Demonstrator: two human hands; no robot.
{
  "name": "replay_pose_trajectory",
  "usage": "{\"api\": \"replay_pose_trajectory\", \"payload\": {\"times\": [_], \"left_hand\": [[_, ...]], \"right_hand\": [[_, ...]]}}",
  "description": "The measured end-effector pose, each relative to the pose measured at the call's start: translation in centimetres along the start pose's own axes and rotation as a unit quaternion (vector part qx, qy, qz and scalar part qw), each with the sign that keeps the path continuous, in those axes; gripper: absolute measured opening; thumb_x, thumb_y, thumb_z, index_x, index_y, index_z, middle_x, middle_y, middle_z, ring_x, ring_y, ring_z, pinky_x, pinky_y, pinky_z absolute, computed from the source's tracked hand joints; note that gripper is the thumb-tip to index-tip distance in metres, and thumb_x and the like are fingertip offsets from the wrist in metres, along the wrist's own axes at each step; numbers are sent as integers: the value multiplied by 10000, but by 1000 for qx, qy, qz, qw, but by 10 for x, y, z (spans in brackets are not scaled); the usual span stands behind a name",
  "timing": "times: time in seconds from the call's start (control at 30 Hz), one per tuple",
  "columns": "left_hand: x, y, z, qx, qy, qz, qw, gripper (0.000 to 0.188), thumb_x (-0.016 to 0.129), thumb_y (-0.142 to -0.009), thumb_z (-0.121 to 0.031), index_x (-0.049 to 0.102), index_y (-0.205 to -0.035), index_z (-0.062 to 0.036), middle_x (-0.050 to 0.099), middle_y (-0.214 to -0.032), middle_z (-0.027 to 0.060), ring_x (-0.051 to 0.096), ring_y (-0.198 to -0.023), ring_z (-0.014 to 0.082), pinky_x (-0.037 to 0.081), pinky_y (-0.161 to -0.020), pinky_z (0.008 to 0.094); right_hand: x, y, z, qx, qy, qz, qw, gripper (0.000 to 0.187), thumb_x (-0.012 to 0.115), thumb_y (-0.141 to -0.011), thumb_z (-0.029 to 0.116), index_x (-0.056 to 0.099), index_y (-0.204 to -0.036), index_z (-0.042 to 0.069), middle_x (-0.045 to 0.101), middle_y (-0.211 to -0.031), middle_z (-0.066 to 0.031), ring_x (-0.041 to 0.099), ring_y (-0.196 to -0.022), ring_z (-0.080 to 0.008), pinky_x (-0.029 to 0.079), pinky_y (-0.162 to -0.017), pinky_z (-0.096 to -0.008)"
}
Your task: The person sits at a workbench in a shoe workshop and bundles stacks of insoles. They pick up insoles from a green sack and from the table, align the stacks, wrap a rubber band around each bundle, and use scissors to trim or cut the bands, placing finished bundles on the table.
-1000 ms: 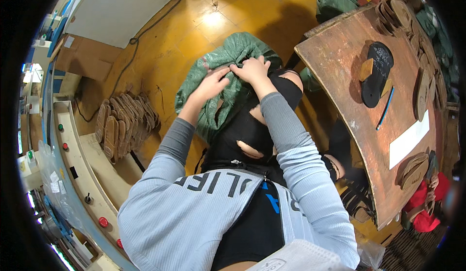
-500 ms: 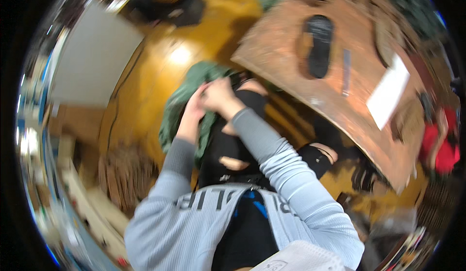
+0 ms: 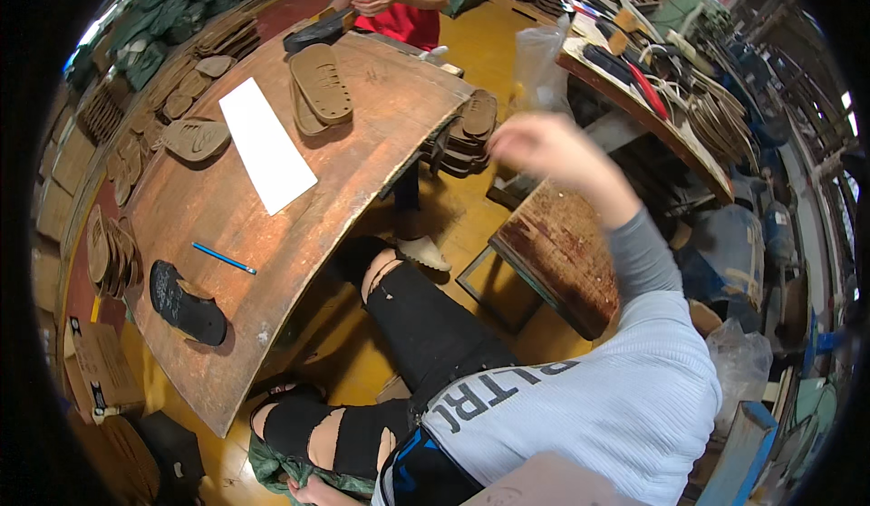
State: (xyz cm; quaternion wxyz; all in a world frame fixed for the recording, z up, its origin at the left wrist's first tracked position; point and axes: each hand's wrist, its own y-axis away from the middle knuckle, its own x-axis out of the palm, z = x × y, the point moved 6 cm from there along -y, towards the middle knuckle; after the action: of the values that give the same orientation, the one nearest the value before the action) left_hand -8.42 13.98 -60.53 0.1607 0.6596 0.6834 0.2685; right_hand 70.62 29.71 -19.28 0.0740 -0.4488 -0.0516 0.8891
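My right hand (image 3: 548, 148) is raised, palm down, beside a stack of brown shoe soles (image 3: 473, 125) at the table's edge. It is smeared by motion, and I make out nothing in it. At the bottom edge, my left hand (image 3: 317, 491) grips the crumpled green sack (image 3: 272, 472) next to my leg, its fingers partly hidden. On the wooden table (image 3: 299, 225) lie a black sole (image 3: 188, 303) on a brown piece, a blue pencil (image 3: 224, 258), a white sheet (image 3: 267, 148) and a pair of brown soles (image 3: 319, 89).
Across the table stands a person in a red shirt (image 3: 399, 17), hands together. A worn wooden stool (image 3: 562, 257) is at my right. Behind it, a cluttered bench (image 3: 652, 98) holds tools and soles. Green sacks (image 3: 177, 12) and more soles line the far left.
My view has swung to the right. My hands were together at the green sack; now the right has moved away to the soles while the left stays at the sack.
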Motion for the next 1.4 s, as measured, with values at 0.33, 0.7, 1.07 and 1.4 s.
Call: {"api": "replay_pose_trajectory", "payload": {"times": [0.33, 0.7, 1.07, 1.4], "left_hand": [[-21, -6, -8, 181, -138, 26, 973, 323, 485, -899, -254, 722, -864, -39, 664, -1110, 151, 567, -1128, 295, 386, -1053, 428], [-10, 34, 1, -65, 125, 51, 989, 305, 422, -862, -227, 603, -932, 8, 647, -954, 101, 583, -1025, 294, 401, -1004, 426], [6, 89, 9, -177, 243, 129, 945, 218, 435, -880, -282, 531, -809, -100, 586, -813, 57, 577, -874, 254, 455, -928, 469], [15, 132, 10, -62, 149, 159, 974, 286, 613, -885, -172, 604, -1146, -56, 623, -1192, 64, 547, -1152, 210, 385, -1037, 391]], "right_hand": [[-232, 33, -214, 362, 381, -241, 816, 343, 606, -783, 266, 667, -1054, 64, 682, -1052, -205, 644, -1025, -356, 501, -891, -441], [-214, 14, -141, 209, 327, -423, 819, 357, 513, -927, 309, 583, -1114, 13, 671, -929, -245, 668, -827, -393, 517, -738, -471], [170, -85, 304, -318, -187, 334, 867, 333, 634, -942, 291, 604, -1174, 54, 642, -862, -44, 590, -784, -136, 483, -689, -306], [462, 102, 463, -689, -65, 487, 533, 281, 642, -838, 220, 551, -1084, 121, 671, -915, -145, 654, -913, -362, 514, -725, -470]]}}
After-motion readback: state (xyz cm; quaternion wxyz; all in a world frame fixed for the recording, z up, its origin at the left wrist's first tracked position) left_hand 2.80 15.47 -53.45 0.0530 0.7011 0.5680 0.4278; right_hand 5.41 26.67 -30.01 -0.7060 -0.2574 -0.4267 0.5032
